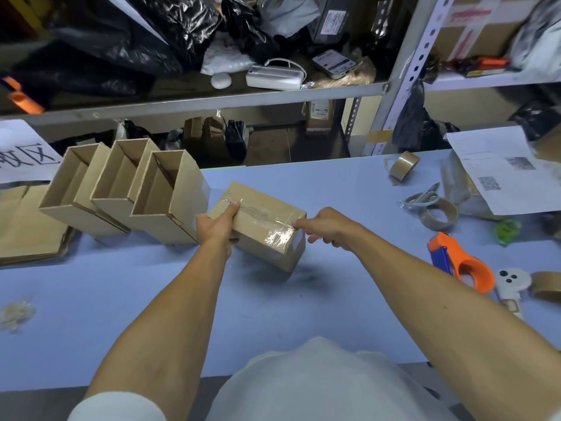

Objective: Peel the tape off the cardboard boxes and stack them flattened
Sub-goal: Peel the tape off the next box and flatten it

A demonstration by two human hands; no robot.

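A sealed cardboard box [258, 235] sits tilted on the blue table [273, 314], with clear tape [277, 233] running along its top and down the right end. My left hand [217, 223] grips the box's left end, thumb on top. At the right top edge, my right hand [326, 227] has its fingers curled and its fingertip on the tape. Three open boxes [127, 189] stand in a row to the left. A pile of flattened cardboard [27, 226] lies at the far left.
An orange tape dispenser [461, 262], tape rolls [438, 212], scissors [423, 197] and printed papers [501, 168] crowd the table's right side. A white gadget [511, 282] lies near the dispenser. A cluttered metal shelf [212, 98] runs behind the table. A tape scrap [15, 314] lies front left.
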